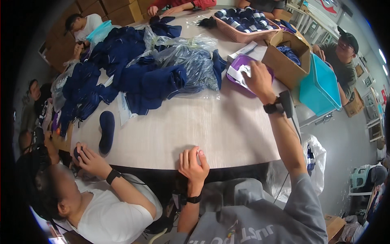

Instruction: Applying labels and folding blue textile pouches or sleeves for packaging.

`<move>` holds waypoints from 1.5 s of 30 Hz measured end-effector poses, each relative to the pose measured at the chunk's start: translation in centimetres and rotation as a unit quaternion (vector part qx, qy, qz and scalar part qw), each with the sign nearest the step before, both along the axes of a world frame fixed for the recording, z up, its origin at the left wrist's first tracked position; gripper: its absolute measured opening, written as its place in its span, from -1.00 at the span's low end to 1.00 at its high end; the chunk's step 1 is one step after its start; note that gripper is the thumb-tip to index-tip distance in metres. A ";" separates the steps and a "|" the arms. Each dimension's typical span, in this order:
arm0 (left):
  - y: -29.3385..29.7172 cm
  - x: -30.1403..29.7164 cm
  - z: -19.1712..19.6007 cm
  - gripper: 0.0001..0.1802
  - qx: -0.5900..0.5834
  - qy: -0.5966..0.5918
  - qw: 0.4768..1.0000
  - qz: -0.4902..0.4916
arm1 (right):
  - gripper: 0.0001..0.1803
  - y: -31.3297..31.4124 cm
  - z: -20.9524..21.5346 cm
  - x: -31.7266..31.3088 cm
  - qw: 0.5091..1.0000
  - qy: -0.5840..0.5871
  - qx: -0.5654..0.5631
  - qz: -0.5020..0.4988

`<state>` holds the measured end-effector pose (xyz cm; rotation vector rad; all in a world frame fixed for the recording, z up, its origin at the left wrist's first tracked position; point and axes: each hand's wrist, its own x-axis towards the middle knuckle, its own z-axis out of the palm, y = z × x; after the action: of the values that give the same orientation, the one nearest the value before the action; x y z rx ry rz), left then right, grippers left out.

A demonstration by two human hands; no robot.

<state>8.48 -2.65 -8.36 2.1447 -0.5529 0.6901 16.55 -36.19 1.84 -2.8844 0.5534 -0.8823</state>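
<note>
1. Right hand [261,81]: fingers bent, partly spread over the purple basket [243,90]; whether they grip a slip cannot be told.
2. White slips [244,69]: in the basket, at and beneath the right fingertips.
3. Left hand [194,164]: fingers curled at the table's [195,126] near edge; palm hidden, grasp seemingly indeterminable.

The person wears a grey T-shirt [260,217] and black wristbands [194,199].
</note>
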 end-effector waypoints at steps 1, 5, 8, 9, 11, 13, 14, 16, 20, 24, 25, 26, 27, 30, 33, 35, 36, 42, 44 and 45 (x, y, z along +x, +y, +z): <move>-0.3 0.0 0.1 -0.81 0.001 -0.002 1.000 0.002 | -0.62 0.5 -0.5 1.2 0.999 -0.041 -0.003 0.033; 0.2 0.0 0.0 -0.80 0.002 -0.013 1.000 0.009 | -0.58 7.2 -0.5 5.3 0.985 -0.053 0.075 0.145; -0.3 0.1 -0.2 -0.79 -0.007 -0.011 1.000 0.003 | -0.46 11.6 -1.4 7.0 0.992 0.016 0.044 0.120; -0.4 0.2 -0.2 -0.79 -0.010 -0.018 1.000 -0.001 | -0.48 12.1 -1.7 7.6 0.991 0.041 0.049 0.121; -0.2 0.3 -0.3 -0.80 -0.011 -0.023 1.000 0.001 | -0.50 12.6 -1.1 8.0 0.988 0.068 0.055 0.127; 0.5 0.1 -0.1 -0.80 -0.009 -0.026 0.999 0.020 | -0.61 12.0 0.5 7.5 0.988 -0.045 0.092 0.113; 0.4 0.2 0.0 -0.80 -0.011 -0.026 0.999 0.022 | -0.67 10.2 1.3 7.3 0.991 -0.055 0.090 0.085; 0.2 0.1 0.0 -0.81 -0.001 -0.027 0.999 0.021 | -0.64 5.8 1.2 6.7 0.998 -0.045 0.029 0.032; -0.1 0.2 0.1 -0.83 0.004 -0.029 0.999 0.013 | -0.37 -2.8 -2.1 7.4 0.973 0.157 0.070 0.156; -0.2 0.2 -0.4 -0.84 -0.003 -0.031 0.999 0.013 | -0.42 -2.5 -1.1 6.1 0.970 0.143 0.118 0.158; -0.2 0.1 -0.3 -0.84 -0.005 -0.033 0.999 0.011 | -0.51 -3.1 -0.8 6.1 0.967 0.156 0.134 0.152; -0.3 0.1 -0.2 -0.84 -0.005 -0.033 0.999 0.008 | -0.59 -3.6 -0.5 6.0 0.963 0.170 0.151 0.145; -0.4 0.2 -0.2 -0.84 -0.003 -0.034 0.999 0.007 | -0.67 -4.6 -0.4 5.7 0.971 0.118 0.111 0.178; 0.0 0.0 -0.1 -0.84 0.001 -0.031 0.999 0.014 | -0.73 -5.0 1.5 5.4 0.972 -0.011 0.127 0.197; -0.1 0.1 -0.1 -0.84 -0.003 -0.031 0.999 0.012 | -0.76 -5.9 2.1 3.9 0.973 -0.058 0.128 0.184; -0.1 0.2 -0.2 -0.83 -0.004 -0.035 0.999 0.009 | -0.77 -6.3 1.6 3.0 0.984 -0.052 0.045 0.163; -0.1 0.2 -0.2 -0.83 -0.005 -0.036 0.999 0.008 | -0.77 -6.3 1.3 2.5 0.985 -0.053 0.044 0.161; -0.2 0.0 -0.1 -0.82 -0.002 -0.033 0.999 0.005 | -0.74 -6.6 -1.6 0.7 0.993 -0.033 -0.028 0.110; -0.2 0.0 0.0 -0.82 -0.001 -0.033 0.999 0.007 | -0.63 -6.3 -2.1 0.3 0.995 0.030 0.011 0.097; -0.1 0.0 0.0 -0.83 0.001 -0.035 0.999 0.007 | -0.53 -6.2 -2.5 0.2 0.991 0.036 0.034 0.122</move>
<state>8.51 -2.80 -8.31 2.1348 -0.5774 0.7756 16.76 -42.36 -0.70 -2.8507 0.2234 -0.7125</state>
